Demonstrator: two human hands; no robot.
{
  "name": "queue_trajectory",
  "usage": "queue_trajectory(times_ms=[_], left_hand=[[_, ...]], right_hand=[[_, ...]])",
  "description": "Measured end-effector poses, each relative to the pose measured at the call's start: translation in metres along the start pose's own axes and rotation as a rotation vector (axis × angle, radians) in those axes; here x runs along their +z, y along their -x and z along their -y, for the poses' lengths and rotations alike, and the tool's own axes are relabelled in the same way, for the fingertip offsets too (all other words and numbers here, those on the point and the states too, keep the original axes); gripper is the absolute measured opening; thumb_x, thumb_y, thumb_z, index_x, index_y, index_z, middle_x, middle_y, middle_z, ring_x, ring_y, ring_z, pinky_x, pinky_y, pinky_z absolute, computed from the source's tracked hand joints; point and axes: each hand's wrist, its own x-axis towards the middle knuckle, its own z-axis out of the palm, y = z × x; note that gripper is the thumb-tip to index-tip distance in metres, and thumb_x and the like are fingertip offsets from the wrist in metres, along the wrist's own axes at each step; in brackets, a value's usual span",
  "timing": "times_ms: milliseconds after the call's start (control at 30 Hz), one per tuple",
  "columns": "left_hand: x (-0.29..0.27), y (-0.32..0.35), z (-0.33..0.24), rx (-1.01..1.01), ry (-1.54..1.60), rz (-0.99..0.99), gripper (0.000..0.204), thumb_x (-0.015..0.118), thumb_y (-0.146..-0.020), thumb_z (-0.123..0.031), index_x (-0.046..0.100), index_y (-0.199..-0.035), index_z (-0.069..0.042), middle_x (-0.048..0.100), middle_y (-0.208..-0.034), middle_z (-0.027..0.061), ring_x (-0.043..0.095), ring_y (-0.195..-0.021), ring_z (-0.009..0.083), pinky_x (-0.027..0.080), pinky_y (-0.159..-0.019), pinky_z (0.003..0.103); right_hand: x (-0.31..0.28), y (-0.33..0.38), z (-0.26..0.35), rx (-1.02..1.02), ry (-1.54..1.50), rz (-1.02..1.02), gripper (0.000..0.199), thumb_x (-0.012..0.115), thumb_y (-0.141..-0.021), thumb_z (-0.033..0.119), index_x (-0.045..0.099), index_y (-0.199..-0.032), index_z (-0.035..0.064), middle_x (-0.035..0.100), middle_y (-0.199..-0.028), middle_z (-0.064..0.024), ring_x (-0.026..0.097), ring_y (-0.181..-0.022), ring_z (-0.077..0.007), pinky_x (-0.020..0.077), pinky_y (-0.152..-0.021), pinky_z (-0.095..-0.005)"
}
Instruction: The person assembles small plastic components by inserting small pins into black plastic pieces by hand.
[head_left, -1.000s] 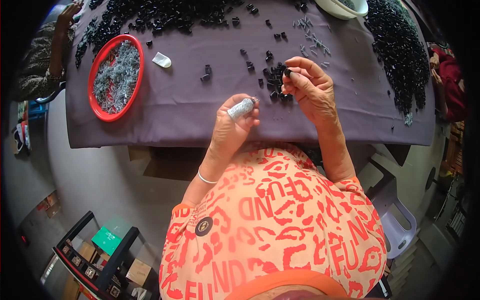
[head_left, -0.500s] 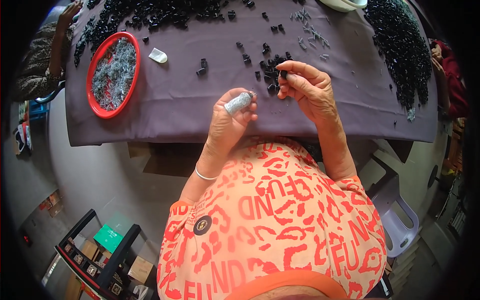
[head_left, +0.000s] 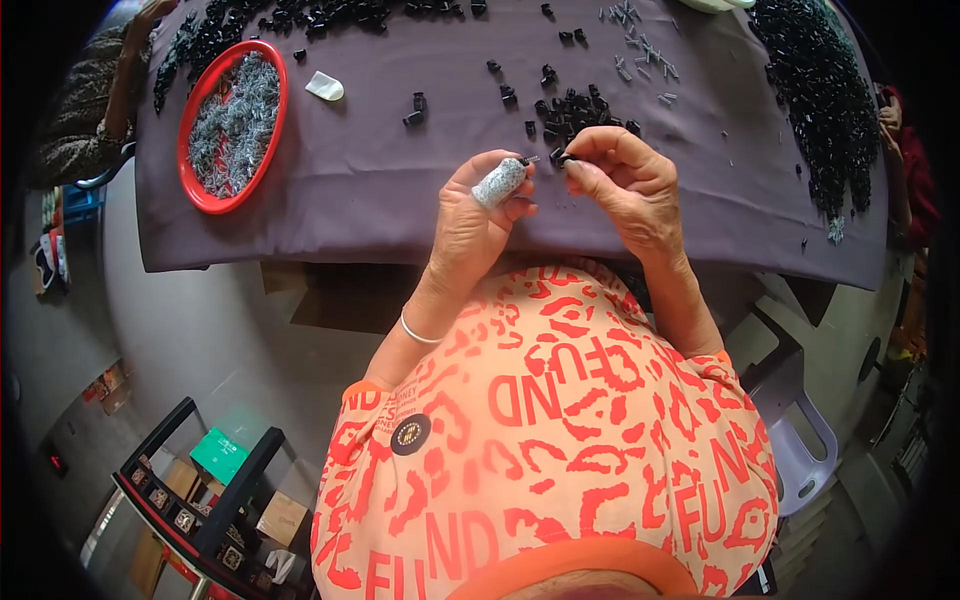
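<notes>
My left hand (head_left: pixel 470 222) is closed above the near part of the table, with a silvery, rough-surfaced sleeve (head_left: pixel 498 183) where the thumb is. From its fingertips a thin metal pin (head_left: pixel 531 160) sticks out, dark near its base. My right hand (head_left: pixel 632 190) pinches a small black plastic part (head_left: pixel 565 160) between thumb and forefinger, a short gap from the pin. Just beyond the right fingers lies a small heap of similar black parts (head_left: pixel 580 108).
A red oval basin (head_left: pixel 187 150) holding many thin metal pins stands left, near a white finger-shaped cap (head_left: pixel 324 86). Large black heaps (head_left: pixel 820 110) lie right and at the far left. Loose grey pins (head_left: pixel 650 58) are scattered at the back. Other people sit at both sides.
My hands have drawn closer together, so the pin and the black part are nearer each other. The whole view has shifted slightly, with the table higher in it.
</notes>
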Motion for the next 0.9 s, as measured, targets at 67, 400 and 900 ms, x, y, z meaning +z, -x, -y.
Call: queue_trajectory(times_ms=[67,400,900], left_hand=[[0.004,0.000,-0.001,0.000,-0.014,-0.010,0.017,0.061,-0.089,-0.011,0.061,-0.104,-0.002,0.065,-0.096,0.0106,0.064,-0.082,0.0164,0.055,-0.067,0.029],[0.019,0.005,-0.007,0.064,-0.249,-0.009,0.018,0.067,-0.085,-0.007,0.064,-0.101,0.000,0.067,-0.090,0.0095,0.065,-0.078,0.0154,0.054,-0.066,0.028],[0.021,0.009,-0.009,0.160,-0.493,-0.067,0.016,0.068,-0.085,-0.007,0.066,-0.098,0.002,0.068,-0.084,0.0080,0.064,-0.073,0.0131,0.053,-0.066,0.025]], right_hand=[[0.002,0.000,-0.001,0.024,-0.079,-0.019,0.016,0.064,-0.085,-0.003,0.061,-0.101,-0.0027,0.063,-0.092,-0.0045,0.061,-0.076,-0.0097,0.0507,-0.068,-0.0217],[0.006,0.006,0.003,0.032,-0.103,-0.027,0.016,0.063,-0.085,-0.005,0.062,-0.101,-0.0037,0.064,-0.092,-0.0066,0.064,-0.080,-0.0120,0.0542,-0.073,-0.0238],[0.008,0.008,0.000,-0.006,0.063,0.000,0.017,0.064,-0.084,-0.005,0.063,-0.101,-0.0026,0.066,-0.090,-0.0063,0.064,-0.080,-0.0110,0.0536,-0.072,-0.0220]])
